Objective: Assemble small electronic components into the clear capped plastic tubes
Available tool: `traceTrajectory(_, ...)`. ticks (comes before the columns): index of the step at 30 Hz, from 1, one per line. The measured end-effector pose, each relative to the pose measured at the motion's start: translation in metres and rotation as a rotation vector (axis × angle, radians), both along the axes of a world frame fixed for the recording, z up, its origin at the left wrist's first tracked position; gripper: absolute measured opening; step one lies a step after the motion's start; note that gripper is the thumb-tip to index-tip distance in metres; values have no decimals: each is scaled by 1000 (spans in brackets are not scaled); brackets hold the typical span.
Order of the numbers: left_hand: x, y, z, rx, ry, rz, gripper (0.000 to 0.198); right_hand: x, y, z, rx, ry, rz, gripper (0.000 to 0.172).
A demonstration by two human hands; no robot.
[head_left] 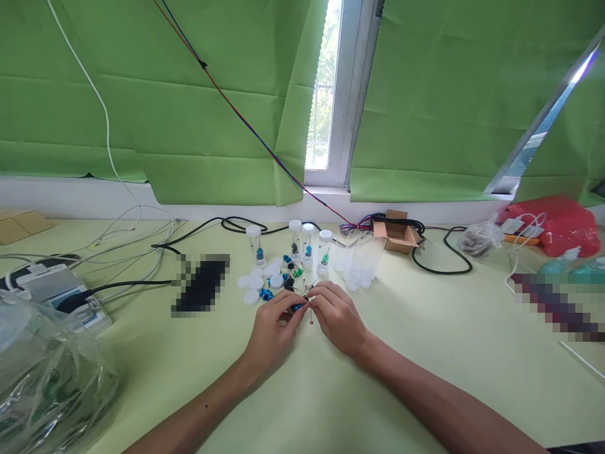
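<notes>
My left hand [275, 320] is closed in a pinch around a small blue and black piece [297, 307], its exact kind too small to make out. Fingertips of my right hand [339, 316] meet it at the dark end and are also pinched together there. A thin stem with a reddish tip [311, 322] hangs below the fingertips. Just beyond the hands lie loose small blue pieces [266, 294], green pieces [297, 273] and black pieces [288, 284]. White round caps [251, 297] are spread to the left of them.
Several capped clear tubes [324, 252] with coloured pieces inside stand behind. Clear tubes [353, 275] cluster to the right, before an open cardboard box [399, 239]. Black cable [444, 272] loops across the back. A plastic bag [51, 378] and power strip [89, 309] occupy the left.
</notes>
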State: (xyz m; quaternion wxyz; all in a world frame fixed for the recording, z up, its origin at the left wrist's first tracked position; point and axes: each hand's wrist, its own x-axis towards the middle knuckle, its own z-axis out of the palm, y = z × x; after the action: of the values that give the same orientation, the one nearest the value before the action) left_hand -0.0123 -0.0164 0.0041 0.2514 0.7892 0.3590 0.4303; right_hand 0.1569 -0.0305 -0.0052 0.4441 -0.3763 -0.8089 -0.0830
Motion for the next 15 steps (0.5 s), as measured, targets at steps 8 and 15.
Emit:
traceTrajectory(8, 0, 2, -2, -19, 20, 2, 16, 0, 1, -3, -18, -41, 12, 25)
traceTrajectory(15, -2, 1, -2, -28, 21, -1, 16, 2, 3, -7, -15, -77, 11, 25)
